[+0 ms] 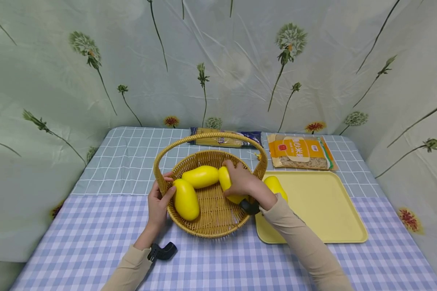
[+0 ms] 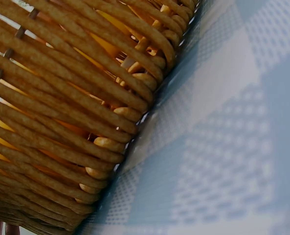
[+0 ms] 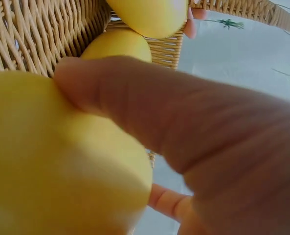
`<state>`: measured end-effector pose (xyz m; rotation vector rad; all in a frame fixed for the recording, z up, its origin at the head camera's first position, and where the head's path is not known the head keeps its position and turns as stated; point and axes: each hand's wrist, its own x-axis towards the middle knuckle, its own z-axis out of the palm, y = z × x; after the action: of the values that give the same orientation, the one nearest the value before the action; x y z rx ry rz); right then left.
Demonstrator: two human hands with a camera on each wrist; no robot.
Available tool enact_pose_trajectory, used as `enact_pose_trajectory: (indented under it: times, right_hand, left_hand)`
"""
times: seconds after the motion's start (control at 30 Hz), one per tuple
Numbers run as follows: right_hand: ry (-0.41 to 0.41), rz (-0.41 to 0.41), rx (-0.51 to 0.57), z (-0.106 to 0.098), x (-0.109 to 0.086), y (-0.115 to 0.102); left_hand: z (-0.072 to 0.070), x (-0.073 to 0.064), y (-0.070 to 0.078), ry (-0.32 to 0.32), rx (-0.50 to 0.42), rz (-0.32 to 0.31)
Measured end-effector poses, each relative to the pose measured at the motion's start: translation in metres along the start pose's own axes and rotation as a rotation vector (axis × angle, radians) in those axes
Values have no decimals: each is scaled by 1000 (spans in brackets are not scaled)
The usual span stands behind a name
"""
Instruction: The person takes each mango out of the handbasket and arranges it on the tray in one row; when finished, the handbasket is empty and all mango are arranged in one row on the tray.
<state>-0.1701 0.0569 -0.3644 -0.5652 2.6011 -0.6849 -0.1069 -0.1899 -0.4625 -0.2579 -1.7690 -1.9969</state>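
A round wicker basket (image 1: pixel 213 214) with a tall arched handle stands on the table. Inside it, one yellow mango (image 1: pixel 186 200) lies at the left and another mango (image 1: pixel 201 177) at the back. My left hand (image 1: pixel 159 202) grips the basket's left rim by the foot of the handle, thumb on the inside. Reaching in at the right, my right hand (image 1: pixel 240 180) holds a third mango (image 3: pixel 61 161), its thumb lying across the fruit in the right wrist view. The woven wall (image 2: pixel 61 98) fills much of the left wrist view.
To the right lies a yellow tray (image 1: pixel 320 210), with a mango (image 1: pixel 275 186) at its left edge, partly hidden by my right forearm. Behind are a noodle packet (image 1: pixel 222 139) and an orange grain bag (image 1: pixel 300 151). A floral curtain (image 1: pixel 240 60) hangs at the back.
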Motion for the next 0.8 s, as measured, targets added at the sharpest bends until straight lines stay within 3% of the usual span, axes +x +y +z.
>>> enact_pose_trajectory:
  times: [0.33,0.8]
  right_hand:
    - [61,-58,54,-2,-12,-1]
    - [94,-192,32,3,-40,4]
  left_hand:
    - [-1,-1,0,1,20,7]
    - [-1,0,-1,-1,26,4]
